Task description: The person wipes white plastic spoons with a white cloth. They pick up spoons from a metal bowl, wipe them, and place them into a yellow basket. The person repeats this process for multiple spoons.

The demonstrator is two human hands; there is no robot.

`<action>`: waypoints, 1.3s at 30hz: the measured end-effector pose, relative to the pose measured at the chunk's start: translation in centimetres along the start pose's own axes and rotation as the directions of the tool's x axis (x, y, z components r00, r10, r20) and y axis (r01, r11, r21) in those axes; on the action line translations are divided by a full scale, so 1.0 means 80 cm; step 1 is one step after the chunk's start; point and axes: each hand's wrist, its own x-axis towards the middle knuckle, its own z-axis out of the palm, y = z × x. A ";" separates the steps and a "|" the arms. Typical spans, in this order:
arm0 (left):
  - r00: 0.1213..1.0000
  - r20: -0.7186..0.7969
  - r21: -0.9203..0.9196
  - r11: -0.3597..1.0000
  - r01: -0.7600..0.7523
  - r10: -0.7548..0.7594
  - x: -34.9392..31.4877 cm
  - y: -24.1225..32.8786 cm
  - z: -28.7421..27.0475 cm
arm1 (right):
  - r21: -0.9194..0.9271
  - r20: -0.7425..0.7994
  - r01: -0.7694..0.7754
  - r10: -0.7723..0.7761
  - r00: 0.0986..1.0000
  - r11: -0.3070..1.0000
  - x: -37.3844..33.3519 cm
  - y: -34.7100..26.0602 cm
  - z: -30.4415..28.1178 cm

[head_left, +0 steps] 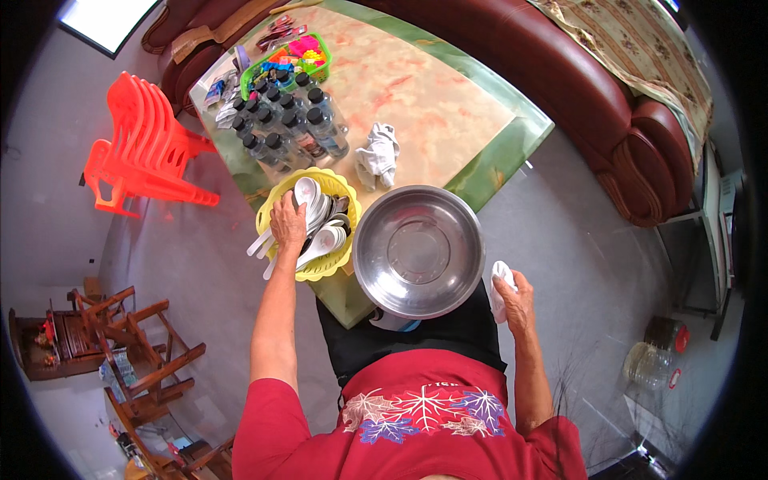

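Observation:
My left hand (pixel 287 221) reaches into a yellow scalloped plastic basket (pixel 349 189). Its fingers are curled round a white spoon (pixel 306 190), whose handle is partly hidden under the hand. More white spoons (pixel 326 240) lie piled in the basket, among darker utensils that I cannot make out. Out to the right, my right hand (pixel 518 302) grips a bunched white cloth (pixel 501 290), away from the table. Between the two hands a wide stainless steel basin (pixel 419 250) sits at the table's near corner, with nothing visible inside it.
Several black-capped clear bottles (pixel 292 120) crowd the table (pixel 432 88) behind the basket. A crumpled pale cloth (pixel 378 156) lies behind the basin. Farther back stands a green basket (pixel 318 74) of colourful items. Stacked red chairs (pixel 148 148) stand left; a brown sofa (pixel 560 88) lines the back.

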 end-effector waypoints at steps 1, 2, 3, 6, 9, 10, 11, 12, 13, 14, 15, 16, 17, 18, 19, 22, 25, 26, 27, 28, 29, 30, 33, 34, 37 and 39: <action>1.000 0.001 0.020 1.000 0.000 0.000 -0.003 0.000 -0.003 | -0.003 0.000 -0.044 0.044 0.999 0.999 0.003 0.000 0.005; 1.000 0.001 0.040 0.999 0.001 -0.001 -0.007 0.001 -0.006 | -0.007 0.001 -0.088 0.088 0.996 0.996 0.006 0.002 0.009; 0.999 -0.027 0.057 0.998 0.022 -0.021 -0.011 0.012 -0.012 | -0.028 0.000 -0.074 0.074 0.997 0.997 0.018 0.027 0.008; 0.974 -0.216 -0.060 0.995 -0.084 0.069 -0.026 0.027 -0.027 | -0.168 -0.005 -0.083 0.083 0.997 0.982 0.032 0.032 0.033; 0.965 -0.230 -0.201 0.965 -0.171 0.123 -0.063 0.049 -0.035 | -0.430 -0.069 0.007 -0.040 0.997 0.903 0.045 0.039 0.053; 0.967 -0.218 -0.242 0.953 -0.184 0.132 -0.080 0.062 -0.039 | -0.532 -0.091 0.037 -0.100 0.991 0.846 0.051 0.044 0.058; 0.975 -0.178 -0.307 0.934 -0.182 0.132 -0.098 0.076 -0.045 | -0.536 -0.090 0.032 -0.095 0.991 0.844 0.057 0.050 0.059; 0.982 -0.138 -0.369 0.913 -0.175 0.132 -0.116 0.087 -0.051 | -0.487 -0.052 0.047 -0.083 0.995 0.872 0.058 0.048 0.057; 0.982 -0.135 -0.387 0.905 -0.174 0.131 -0.134 0.098 -0.055 | -0.439 -0.014 0.057 -0.071 0.997 0.897 0.059 0.047 0.053; 0.982 -0.132 -0.405 0.897 -0.175 0.132 -0.151 0.106 -0.057 | -0.388 0.022 0.064 -0.060 0.998 0.919 0.059 0.046 0.051; 0.989 -0.109 -0.459 0.878 -0.136 0.096 -0.169 0.112 -0.057 | -0.374 0.036 0.044 -0.033 0.999 0.926 0.053 0.040 0.048; 0.997 -0.062 -0.491 0.869 -0.063 0.037 -0.185 0.117 -0.058 | -0.360 0.048 0.023 -0.006 0.999 0.933 0.046 0.032 0.045; 0.999 0.018 -0.573 0.818 0.046 -0.044 -0.197 0.119 -0.061 | -0.346 0.059 0.001 0.021 0.998 0.938 0.041 0.025 0.042; 0.988 0.106 -0.644 0.749 0.155 -0.113 -0.206 0.123 -0.063 | -0.280 0.114 -0.044 0.079 0.990 0.959 0.037 0.024 0.037; 0.968 0.175 -0.727 0.639 0.251 -0.181 -0.214 0.126 -0.062 | -0.215 0.171 -0.093 0.132 0.976 0.972 0.033 0.024 0.031; 0.903 0.388 -0.845 0.321 0.428 -0.183 -0.223 0.126 -0.070 | -0.009 0.249 -0.202 0.198 0.948 0.979 0.005 0.005 0.029; 0.853 0.521 -0.851 0.060 0.522 -0.038 -0.224 0.140 -0.088 | 0.038 0.265 -0.201 0.184 0.947 0.979 0.003 0.035 0.020; 0.846 0.534 -0.846 0.005 0.534 -0.005 -0.225 0.147 -0.091 | 0.034 0.259 -0.177 0.162 0.952 0.984 0.003 0.043 0.015; 0.840 0.541 -0.839 -0.046 0.542 0.026 -0.226 0.150 -0.094 | 0.032 0.259 -0.152 0.139 0.956 0.988 0.001 0.046 0.016; 0.820 0.572 -0.813 -0.114 0.571 0.024 -0.229 0.151 -0.095 | 0.030 0.259 -0.127 0.115 0.959 0.991 0.000 0.047 0.015; 0.798 0.602 -0.782 -0.182 0.596 0.026 -0.231 0.152 -0.095 | 0.044 0.263 -0.118 0.103 0.959 0.992 -0.001 0.047 0.015; 0.774 0.633 -0.745 -0.251 0.619 0.030 -0.234 0.154 -0.097 | 0.056 0.265 -0.111 0.092 0.960 0.992 -0.004 0.042 0.016; 0.699 0.712 -0.656 -0.289 0.697 0.067 -0.240 0.155 -0.113 | 0.068 0.278 -0.108 0.085 0.957 0.992 -0.014 0.021 0.016; 0.694 0.717 -0.649 -0.300 0.699 0.065 -0.241 0.158 -0.118 | 0.067 0.284 -0.111 0.088 0.955 0.992 -0.016 0.017 0.015; 0.679 0.732 -0.632 -0.321 0.705 0.052 -0.246 0.160 -0.128 | 0.052 0.288 -0.081 0.062 0.955 0.995 -0.015 0.018 0.013; 0.666 0.745 -0.622 -0.320 0.715 0.039 -0.250 0.156 -0.130 | 0.004 0.296 -0.077 0.072 0.953 0.997 -0.016 0.014 0.012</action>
